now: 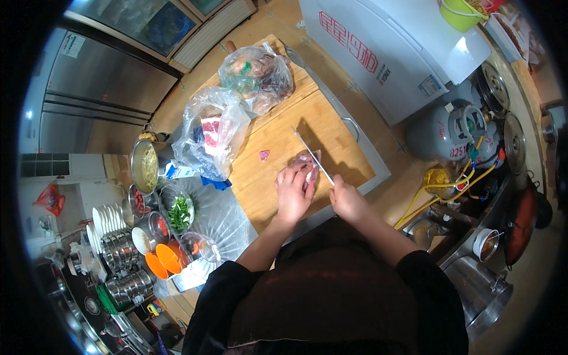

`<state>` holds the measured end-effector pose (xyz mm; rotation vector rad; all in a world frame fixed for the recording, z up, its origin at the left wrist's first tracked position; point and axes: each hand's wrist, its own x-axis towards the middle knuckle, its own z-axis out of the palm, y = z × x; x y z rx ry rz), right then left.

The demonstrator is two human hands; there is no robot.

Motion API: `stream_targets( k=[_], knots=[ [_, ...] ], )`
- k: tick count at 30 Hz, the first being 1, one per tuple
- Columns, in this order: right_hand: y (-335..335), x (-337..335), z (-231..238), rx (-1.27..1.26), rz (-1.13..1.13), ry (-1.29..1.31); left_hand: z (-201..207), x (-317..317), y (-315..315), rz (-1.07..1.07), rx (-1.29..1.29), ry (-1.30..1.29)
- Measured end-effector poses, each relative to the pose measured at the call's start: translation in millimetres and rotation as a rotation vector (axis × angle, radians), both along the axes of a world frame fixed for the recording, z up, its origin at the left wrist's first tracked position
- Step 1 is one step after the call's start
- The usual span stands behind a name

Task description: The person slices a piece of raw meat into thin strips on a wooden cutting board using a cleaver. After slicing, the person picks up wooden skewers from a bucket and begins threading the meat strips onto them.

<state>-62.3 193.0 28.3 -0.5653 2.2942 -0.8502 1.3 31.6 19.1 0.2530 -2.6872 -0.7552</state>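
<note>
A piece of pink raw meat [306, 161] lies on the wooden cutting board [278, 142]. My left hand [293, 190] presses down on the meat with fingers curled over its near side. My right hand [348, 200] grips the handle of a large cleaver [312, 155], whose thin blade runs up and left above the meat's right side. A small pink scrap of meat [264, 155] sits alone on the board to the left.
Two clear plastic bags of food [213, 133] [257, 74] sit at the board's far side. Bowls of chopped greens [179, 213], sauces and orange scoops crowd the left. A white chest freezer [384, 47] and a gas cylinder [455, 133] stand to the right.
</note>
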Motion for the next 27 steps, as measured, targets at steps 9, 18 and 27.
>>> stream_targets(
  k=[9, 18, 27],
  knots=[
    [45.9, 18.2, 41.1, -0.014, 0.042, -0.103, 2.1, 1.1, 5.3, 0.029, -0.02, -0.018],
    [-3.9, -12.1, 5.8, 0.006, 0.105, 0.011, 4.0, 12.0, 1.5, 0.016, 0.0, -0.062],
    [70.3, -9.3, 31.8, -0.193, -0.061, -0.421, -10.7, 15.9, -27.9, 0.109, 0.278, -0.06]
  ],
)
